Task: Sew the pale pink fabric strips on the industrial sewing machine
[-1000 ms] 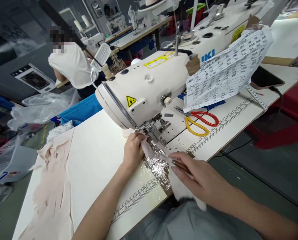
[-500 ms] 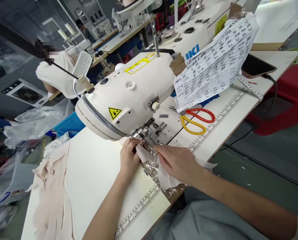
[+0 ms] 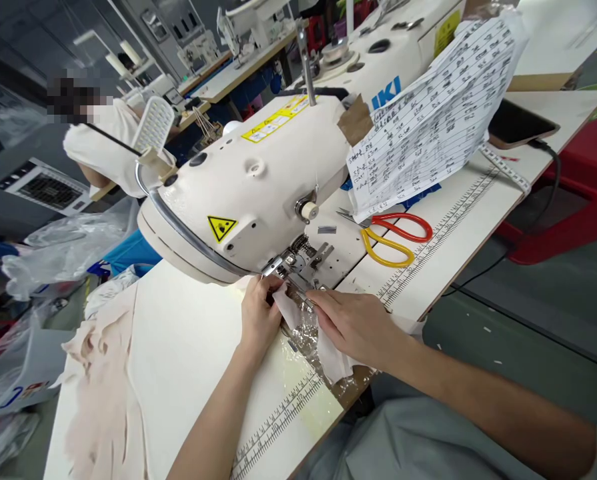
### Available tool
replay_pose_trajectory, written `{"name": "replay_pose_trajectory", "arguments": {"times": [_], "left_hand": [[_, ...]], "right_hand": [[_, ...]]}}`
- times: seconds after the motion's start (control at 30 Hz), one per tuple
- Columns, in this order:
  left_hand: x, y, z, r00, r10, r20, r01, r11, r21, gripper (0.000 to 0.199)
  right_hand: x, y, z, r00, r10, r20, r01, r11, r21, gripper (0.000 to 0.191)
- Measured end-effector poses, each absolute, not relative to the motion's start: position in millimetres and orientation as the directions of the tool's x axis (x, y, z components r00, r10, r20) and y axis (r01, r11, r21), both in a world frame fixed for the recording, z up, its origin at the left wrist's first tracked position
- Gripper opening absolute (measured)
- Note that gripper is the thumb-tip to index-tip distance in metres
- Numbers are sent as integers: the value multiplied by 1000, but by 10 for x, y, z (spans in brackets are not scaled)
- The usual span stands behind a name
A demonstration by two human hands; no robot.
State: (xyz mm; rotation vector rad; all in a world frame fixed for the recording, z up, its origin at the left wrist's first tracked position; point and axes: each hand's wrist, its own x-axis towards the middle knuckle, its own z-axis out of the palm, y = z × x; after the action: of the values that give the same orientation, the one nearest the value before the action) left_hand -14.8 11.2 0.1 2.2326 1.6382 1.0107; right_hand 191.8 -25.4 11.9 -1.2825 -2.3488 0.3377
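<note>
A white sewing machine [image 3: 248,193] stands on the table, its metal presser foot and guide parts [image 3: 293,270] low in front. My left hand [image 3: 259,310] is closed on the edge of a pale fabric piece [image 3: 288,310], just below the needle area. My right hand [image 3: 351,323] pinches the same pale fabric by the metal guide; its fingertips hide part of the cloth. From under the right hand the fabric hangs down over clear plastic film [image 3: 308,333] at the table's front edge. Whether the needle is in the cloth is hidden.
Red-and-yellow-handled scissors [image 3: 388,237] lie right of the machine, near a ruler strip [image 3: 428,247]. A handwritten sheet [image 3: 433,120] leans on the machine; a phone [image 3: 521,123] lies behind it. Pale fabric [image 3: 103,393] is spread at left. Another person [image 3: 103,133] sits beyond.
The whole view has shifted slightly. Both hands stay by the presser foot, and the fabric under my right hand has drawn in a little toward the machine.
</note>
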Motion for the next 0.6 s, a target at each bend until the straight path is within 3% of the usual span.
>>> {"name": "replay_pose_trajectory", "arguments": {"times": [0.23,0.4,0.5,0.6], "left_hand": [[-158,100,2,152,887,435,752,-390,531,13],[-148,104,-9,288,775,563,770,-537,346,6],[-163,76,26,398,736,548,756,-601,259,14],[-170,15,98,492,721,487,742,-640,198,24]], "right_hand": [[1903,-241,131,-463,853,238,748,521,-411,27],[1877,-245,116,-461,852,247,782,522,-341,28],[1911,-307,106,-458,852,255,793,521,-315,28],[2075,-465,113,-444,857,261,753,515,-410,24]]}}
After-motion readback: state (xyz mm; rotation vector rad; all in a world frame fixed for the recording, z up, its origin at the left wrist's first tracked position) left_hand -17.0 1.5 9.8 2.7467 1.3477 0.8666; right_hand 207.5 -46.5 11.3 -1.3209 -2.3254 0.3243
